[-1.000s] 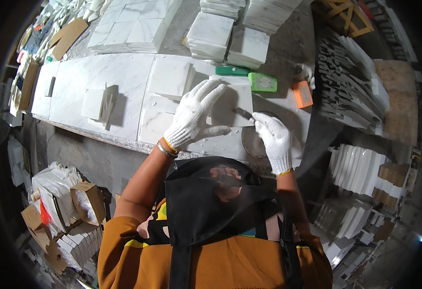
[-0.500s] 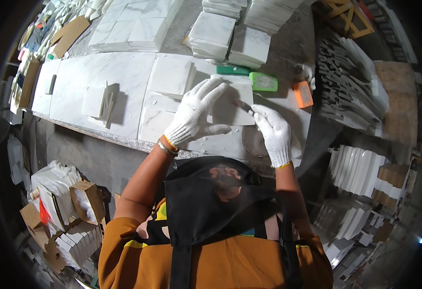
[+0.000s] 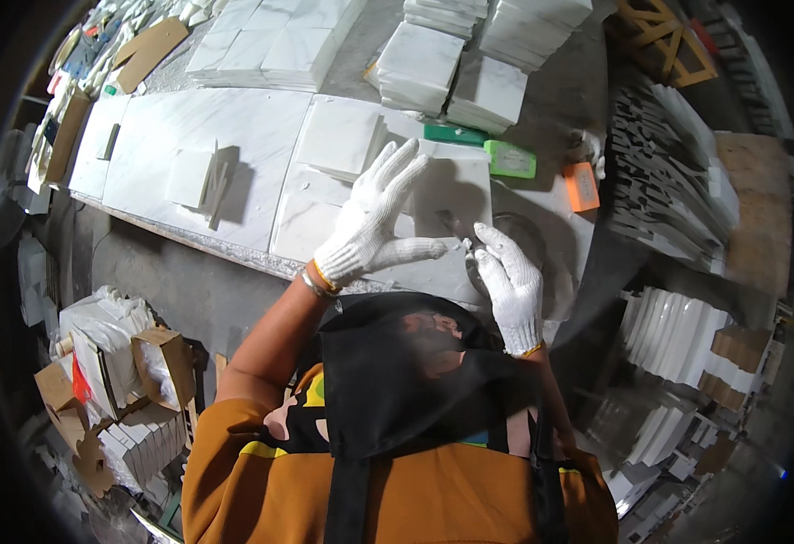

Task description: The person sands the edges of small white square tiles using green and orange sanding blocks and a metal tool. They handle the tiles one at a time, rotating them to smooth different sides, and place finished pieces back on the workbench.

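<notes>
A square white tile (image 3: 469,181) with faint grey marbling lies on the marble slab in front of me. My left hand (image 3: 370,218), in a white knit glove, is open at the tile's left side, fingers stretched away from me and thumb pointing right. Whether it presses on the tile I cannot tell. At the tile's near right corner my right hand (image 3: 513,288), gloved alike, is closed on a slim, dark-tipped tool (image 3: 456,227). The tool's tip is over the tile; its exact kind is unclear. Beyond my left hand sits a short stack of white tiles (image 3: 338,136).
Dark green (image 3: 454,134), bright green (image 3: 510,159) and orange blocks (image 3: 582,188) lie beyond and right of the tile. Tile stacks (image 3: 419,63) stand farther back. Some thin tiles (image 3: 195,177) lean together at left. Cardboard boxes (image 3: 163,367) are at lower left.
My right hand and the slim tool have drawn toward me, to the tile's near edge. My left fingers have spread wider. The whole view has shifted slightly.
</notes>
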`<action>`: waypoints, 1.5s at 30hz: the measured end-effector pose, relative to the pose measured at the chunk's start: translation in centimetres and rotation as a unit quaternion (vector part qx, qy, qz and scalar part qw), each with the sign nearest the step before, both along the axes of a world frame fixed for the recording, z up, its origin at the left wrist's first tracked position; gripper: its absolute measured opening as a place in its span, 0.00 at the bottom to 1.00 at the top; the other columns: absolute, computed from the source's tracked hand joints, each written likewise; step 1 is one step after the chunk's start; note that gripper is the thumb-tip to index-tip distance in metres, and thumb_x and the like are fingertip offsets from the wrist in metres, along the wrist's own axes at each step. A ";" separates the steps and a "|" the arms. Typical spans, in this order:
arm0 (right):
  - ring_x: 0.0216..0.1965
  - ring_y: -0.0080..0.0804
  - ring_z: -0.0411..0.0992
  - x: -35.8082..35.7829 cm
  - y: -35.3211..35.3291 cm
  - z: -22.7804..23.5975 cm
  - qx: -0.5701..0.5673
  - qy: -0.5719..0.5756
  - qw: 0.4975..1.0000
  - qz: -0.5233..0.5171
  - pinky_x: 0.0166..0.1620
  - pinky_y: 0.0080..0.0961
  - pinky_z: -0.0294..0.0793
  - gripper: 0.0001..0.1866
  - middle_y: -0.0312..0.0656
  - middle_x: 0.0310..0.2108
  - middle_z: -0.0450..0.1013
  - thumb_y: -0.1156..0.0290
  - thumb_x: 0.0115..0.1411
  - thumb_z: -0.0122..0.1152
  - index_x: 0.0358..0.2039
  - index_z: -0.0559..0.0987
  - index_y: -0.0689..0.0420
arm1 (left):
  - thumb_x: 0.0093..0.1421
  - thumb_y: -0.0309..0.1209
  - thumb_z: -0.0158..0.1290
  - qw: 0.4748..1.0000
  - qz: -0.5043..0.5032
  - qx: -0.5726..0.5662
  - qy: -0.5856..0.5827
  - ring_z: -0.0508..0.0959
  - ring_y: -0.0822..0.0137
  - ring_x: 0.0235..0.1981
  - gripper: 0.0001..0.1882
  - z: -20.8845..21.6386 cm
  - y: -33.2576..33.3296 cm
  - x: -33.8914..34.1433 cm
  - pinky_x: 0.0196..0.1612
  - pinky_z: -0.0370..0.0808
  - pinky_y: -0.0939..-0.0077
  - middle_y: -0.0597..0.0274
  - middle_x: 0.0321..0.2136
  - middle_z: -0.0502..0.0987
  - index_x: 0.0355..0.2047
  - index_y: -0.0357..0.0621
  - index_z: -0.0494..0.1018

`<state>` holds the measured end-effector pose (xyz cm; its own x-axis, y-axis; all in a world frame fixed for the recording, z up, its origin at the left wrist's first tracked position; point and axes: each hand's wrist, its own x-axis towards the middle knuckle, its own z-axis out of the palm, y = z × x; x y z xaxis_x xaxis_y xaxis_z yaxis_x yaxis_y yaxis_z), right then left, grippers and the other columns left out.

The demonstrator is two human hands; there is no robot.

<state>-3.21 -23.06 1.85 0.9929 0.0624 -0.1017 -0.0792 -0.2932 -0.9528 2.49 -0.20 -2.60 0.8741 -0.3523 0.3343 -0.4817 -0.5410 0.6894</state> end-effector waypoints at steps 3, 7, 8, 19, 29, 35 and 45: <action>0.38 0.31 0.80 -0.7 0.1 -1.7 -0.044 -0.086 0.994 0.041 0.42 0.25 0.78 0.20 0.46 0.39 0.80 0.81 0.61 0.57 0.55 0.76 0.61 | 0.43 0.54 0.69 0.999 0.044 -0.023 -0.017 0.58 0.32 0.66 0.56 0.5 -1.0 -1.4 0.64 0.61 0.45 0.36 0.66 0.56 0.66 0.40 0.57; 0.37 0.38 0.80 -1.2 0.8 -0.1 -0.146 -0.171 0.971 0.080 0.39 0.27 0.78 0.22 0.51 0.40 0.79 0.81 0.58 0.60 0.55 0.76 0.60 | 0.42 0.49 0.71 0.997 0.070 0.004 -0.016 0.58 0.32 0.65 0.56 1.4 -2.4 -2.6 0.63 0.61 0.45 0.37 0.66 0.56 0.66 0.39 0.57; 0.37 0.38 0.81 -1.4 0.8 0.1 -0.165 -0.182 0.965 0.088 0.39 0.27 0.79 0.23 0.51 0.40 0.79 0.81 0.59 0.60 0.56 0.76 0.60 | 0.42 0.49 0.71 0.997 0.072 0.008 -0.019 0.58 0.33 0.65 0.56 1.4 -2.5 -2.8 0.63 0.61 0.45 0.37 0.66 0.56 0.66 0.39 0.56; 0.33 0.20 0.77 -2.9 -1.0 -0.6 0.015 0.026 0.999 -0.024 0.39 0.18 0.77 0.21 0.42 0.35 0.80 0.80 0.63 0.58 0.57 0.74 0.62 | 0.43 0.31 0.69 0.997 0.074 -0.022 0.008 0.70 0.45 0.58 0.29 0.2 0.2 -6.7 0.58 0.69 0.55 0.44 0.59 0.69 0.47 0.43 0.74; 0.28 0.14 0.72 -0.9 -3.3 -1.0 0.050 0.035 0.994 -0.096 0.31 0.12 0.71 0.15 0.36 0.32 0.78 0.77 0.64 0.57 0.52 0.78 0.62 | 0.51 0.32 0.64 0.986 -0.006 0.082 0.143 0.79 0.54 0.42 0.05 0.4 0.3 -6.9 0.43 0.77 0.63 0.56 0.44 0.79 0.26 0.45 0.82; 0.30 0.14 0.73 3.0 -3.9 -1.3 0.018 0.050 0.996 -0.064 0.33 0.13 0.73 0.14 0.35 0.35 0.79 0.75 0.64 0.58 0.50 0.80 0.60 | 0.51 0.36 0.65 0.995 0.014 0.047 0.085 0.81 0.58 0.30 0.08 1.9 0.7 -5.8 0.34 0.78 0.65 0.59 0.37 0.81 0.24 0.46 0.81; 0.40 0.34 0.80 3.8 -4.2 -2.8 -0.097 -0.093 0.990 0.039 0.44 0.26 0.78 0.11 0.45 0.39 0.81 0.78 0.60 0.61 0.43 0.82 0.62 | 0.44 0.45 0.68 0.992 0.056 0.114 -0.026 0.65 0.43 0.61 0.43 2.5 -0.5 -2.4 0.59 0.65 0.50 0.50 0.61 0.66 0.60 0.49 0.66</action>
<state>0.64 -27.24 -0.92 0.9884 0.1376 0.0647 0.1226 -0.4697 -0.8743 0.09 -0.74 -0.12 0.8956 -0.3264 0.3021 -0.4418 -0.7317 0.5190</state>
